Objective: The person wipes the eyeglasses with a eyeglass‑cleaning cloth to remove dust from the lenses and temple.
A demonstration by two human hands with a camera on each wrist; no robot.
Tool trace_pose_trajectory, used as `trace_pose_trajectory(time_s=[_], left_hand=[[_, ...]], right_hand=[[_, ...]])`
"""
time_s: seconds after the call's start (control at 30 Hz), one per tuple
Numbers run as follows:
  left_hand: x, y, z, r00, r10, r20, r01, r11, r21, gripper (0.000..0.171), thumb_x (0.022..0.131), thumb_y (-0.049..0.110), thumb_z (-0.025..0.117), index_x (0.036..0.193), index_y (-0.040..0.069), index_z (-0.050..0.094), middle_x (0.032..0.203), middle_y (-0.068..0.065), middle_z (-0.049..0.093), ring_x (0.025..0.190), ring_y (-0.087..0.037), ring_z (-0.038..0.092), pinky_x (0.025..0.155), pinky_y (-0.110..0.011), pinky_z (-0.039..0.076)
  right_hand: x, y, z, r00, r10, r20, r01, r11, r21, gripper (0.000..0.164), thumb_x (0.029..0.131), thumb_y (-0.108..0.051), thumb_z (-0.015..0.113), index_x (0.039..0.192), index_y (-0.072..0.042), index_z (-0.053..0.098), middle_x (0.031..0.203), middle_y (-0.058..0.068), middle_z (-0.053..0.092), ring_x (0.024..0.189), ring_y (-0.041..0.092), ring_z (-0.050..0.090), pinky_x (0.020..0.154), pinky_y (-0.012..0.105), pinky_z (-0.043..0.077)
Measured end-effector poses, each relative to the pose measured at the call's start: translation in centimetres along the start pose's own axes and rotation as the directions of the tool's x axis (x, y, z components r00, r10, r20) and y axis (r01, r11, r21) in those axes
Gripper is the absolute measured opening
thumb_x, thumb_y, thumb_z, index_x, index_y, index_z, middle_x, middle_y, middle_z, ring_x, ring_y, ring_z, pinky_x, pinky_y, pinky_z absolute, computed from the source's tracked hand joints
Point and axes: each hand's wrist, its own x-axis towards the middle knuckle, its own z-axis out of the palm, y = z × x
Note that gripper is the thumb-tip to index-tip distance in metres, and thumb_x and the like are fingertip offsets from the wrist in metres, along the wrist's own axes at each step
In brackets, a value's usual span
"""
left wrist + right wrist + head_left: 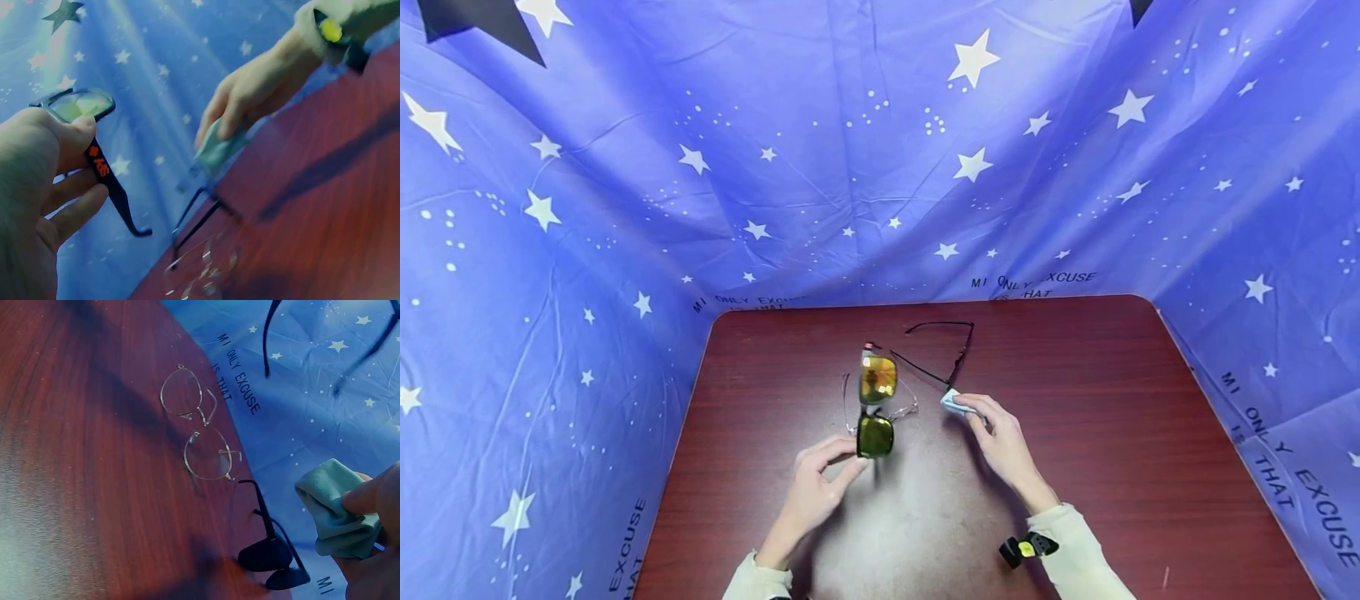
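Black sunglasses (876, 437) with yellow-green mirrored lenses are pinched by the fingers and thumb of my left hand (820, 482). In the left wrist view, red lettering marks their black temple (107, 172). My right hand (1009, 446) holds a bunched light blue-green cloth (340, 509) between thumb and fingers. Just beyond the cloth lies a pair of thin black-framed glasses (962, 354), temples unfolded. Round wire-rimmed glasses (205, 422) rest on the table, partly hidden behind the sunglasses in the head view.
The reddish-brown wooden table (1120, 467) has a bright glare patch in front. Blue fabric (820, 167) printed with white stars hangs around its back and sides. A black strap with a yellow piece (1027, 548) sits at the right wrist.
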Motion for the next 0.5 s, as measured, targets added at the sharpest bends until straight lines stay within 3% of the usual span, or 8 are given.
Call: trace_pose_trajectory(time_s=[0.1, 0.17, 0.33, 0.5], left_hand=[[0.5, -0.8, -1.1, 0.998, 0.013, -0.062, -0.004, 0.990, 0.144, 0.022, 0.083, -0.004, 0.079, 0.102, 0.006, 0.077, 0.098, -0.006, 0.077, 0.091, -0.022, 0.074, 0.090, -0.021, 0.056], [0.7, -1.5, -1.8, 0.995, 0.047, -0.085, -0.024, 0.967, 0.253, 0.022, 0.082, -0.005, 0.081, 0.101, 0.004, 0.077, 0.097, -0.007, 0.076, 0.090, -0.023, 0.073, 0.088, -0.024, 0.057], [0.7, -3.3, -3.2, 0.989, 0.092, -0.114, -0.023, 0.865, 0.502, 0.021, 0.080, -0.004, 0.082, 0.099, 0.001, 0.074, 0.094, -0.009, 0.073, 0.088, -0.025, 0.071, 0.080, -0.037, 0.058], [0.4, -5.0, -4.2, 0.989, 0.051, -0.137, 0.049, 0.768, 0.639, 0.016, 0.084, 0.001, 0.081, 0.097, 0.002, 0.073, 0.093, -0.008, 0.071, 0.086, -0.028, 0.069, 0.075, -0.043, 0.058]], right_hand=[[-0.4, 0.2, 0.1, 1.000, 0.010, -0.003, -0.010, 1.000, -0.010, 0.029, 0.094, 0.008, 0.065, 0.118, -0.005, 0.074, 0.116, 0.008, 0.073, 0.092, 0.019, 0.063, 0.066, 0.014, 0.042], [-0.6, 0.3, 0.2, 1.000, 0.017, -0.007, -0.017, 1.000, -0.012, 0.029, 0.094, 0.008, 0.065, 0.118, -0.006, 0.074, 0.116, 0.008, 0.074, 0.091, 0.015, 0.062, 0.065, 0.014, 0.042], [-1.1, 0.4, 0.5, 1.000, 0.024, -0.012, -0.024, 1.000, -0.002, 0.029, 0.094, 0.009, 0.064, 0.118, -0.005, 0.074, 0.116, 0.009, 0.073, 0.093, 0.013, 0.061, 0.065, 0.014, 0.042], [-1.5, 0.5, 0.5, 0.999, 0.049, -0.016, -0.049, 0.999, 0.007, 0.031, 0.093, 0.009, 0.065, 0.118, -0.006, 0.075, 0.116, 0.008, 0.073, 0.095, 0.015, 0.063, 0.068, 0.013, 0.043]])
